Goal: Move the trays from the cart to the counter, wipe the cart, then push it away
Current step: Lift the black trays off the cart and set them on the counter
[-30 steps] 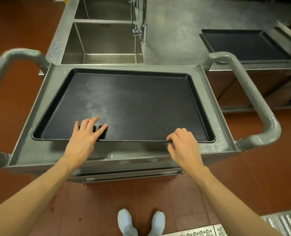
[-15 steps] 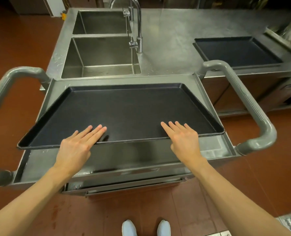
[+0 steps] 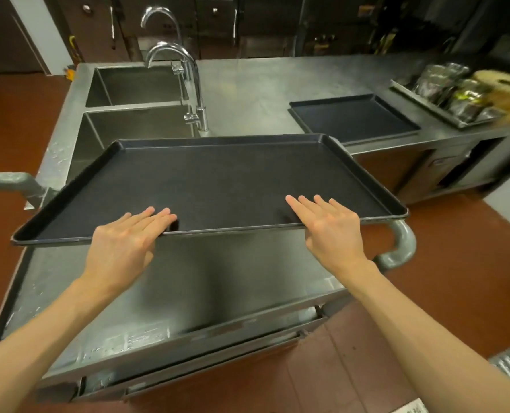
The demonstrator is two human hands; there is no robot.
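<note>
A large black tray hangs level in the air above the steel cart. My left hand grips its near edge on the left, fingers flat on top. My right hand grips the same edge on the right. The cart's top under the tray is bare metal with wet streaks. A second black tray lies flat on the steel counter at the right.
A double sink with tall faucets lies beyond the cart on the left. A metal pan of wrapped items sits at the counter's far right. The cart's grey handles flank its sides. Red floor surrounds it.
Both hands took hold of the tray's near edge and lifted it off the cart. It has risen and moved toward the counter. My view has tilted up.
</note>
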